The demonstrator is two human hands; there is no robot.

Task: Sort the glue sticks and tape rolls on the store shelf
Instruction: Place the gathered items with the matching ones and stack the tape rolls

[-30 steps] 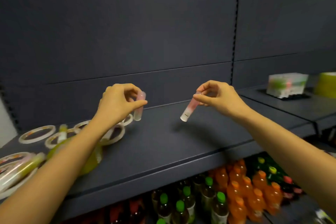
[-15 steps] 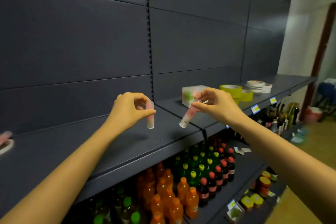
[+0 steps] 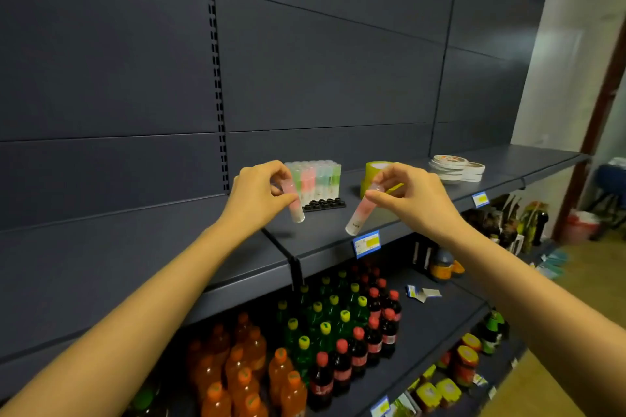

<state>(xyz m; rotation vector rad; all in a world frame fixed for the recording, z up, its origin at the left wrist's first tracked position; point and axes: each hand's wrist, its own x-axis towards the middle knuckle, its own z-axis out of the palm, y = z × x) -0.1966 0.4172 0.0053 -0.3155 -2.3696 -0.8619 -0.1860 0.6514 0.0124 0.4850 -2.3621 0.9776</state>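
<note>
Pink glue stick (image 3: 296, 209), left hand (image 3: 259, 191), tilted stick (image 3: 359, 218) (cylindrical), right hand (image 3: 410, 195)

Your left glue stick (image 3: 296, 208) pink fading to white, your right glue stick (image 3: 359, 220) the same, toward the dark grey shelf's (image 3: 325, 234) back edge a glue stick pack (image 3: 315, 179) striped green, pink and pale blue, black tray (image 3: 323, 204), yellow-green tape roll (image 3: 374, 176)

matt dark metal shelf (image 3: 338, 234), translucent plastic glue sticks (image 3: 313, 178), glossy yellow tape roll (image 3: 374, 170)
</note>
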